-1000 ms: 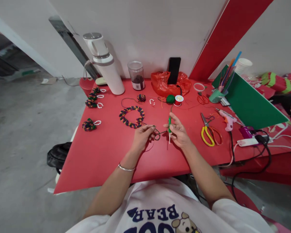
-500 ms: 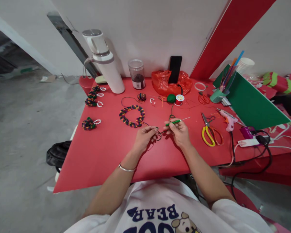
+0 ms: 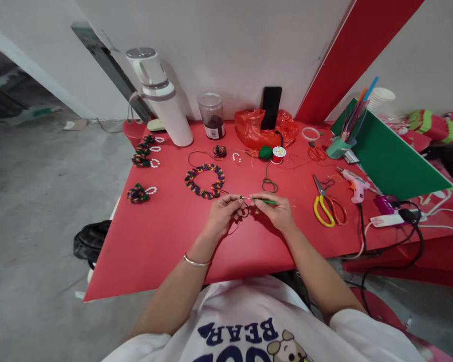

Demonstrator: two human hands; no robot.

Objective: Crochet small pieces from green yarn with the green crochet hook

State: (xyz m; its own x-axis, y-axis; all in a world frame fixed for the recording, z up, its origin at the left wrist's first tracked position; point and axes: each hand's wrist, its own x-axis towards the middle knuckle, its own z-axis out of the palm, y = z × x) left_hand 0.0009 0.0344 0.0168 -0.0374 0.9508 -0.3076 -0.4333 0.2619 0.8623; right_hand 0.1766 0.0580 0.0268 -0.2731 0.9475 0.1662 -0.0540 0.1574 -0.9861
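Between its fingertips my left hand (image 3: pixel 223 213) pinches a small bit of dark green yarn (image 3: pixel 245 211), and a loop of it hangs below the fingers. My right hand (image 3: pixel 275 211) grips a green-handled crochet hook (image 3: pixel 269 201). The metal tip points left and meets the yarn at my left fingertips. A multicoloured crocheted ring (image 3: pixel 206 195) lies on the table just beyond my left hand. Behind my hands sit a green yarn ball (image 3: pixel 265 153), with its loose strand curling toward me, and a red thread spool (image 3: pixel 278 155).
On the red table (image 3: pixel 166 241), several crocheted pieces with white bead loops (image 3: pixel 138 193) lie at left. Yellow-and-orange scissors (image 3: pixel 323 206), a pink glue gun (image 3: pixel 358 187) and a power strip (image 3: pixel 388 220) are at right. A white flask (image 3: pixel 171 115), jar (image 3: pixel 213 118) and phone (image 3: pixel 272 108) stand at the back.
My right hand has turned the crochet hook, so its tip now points left instead of right, and brought it to the yarn at my left fingertips. My left hand has hardly moved.
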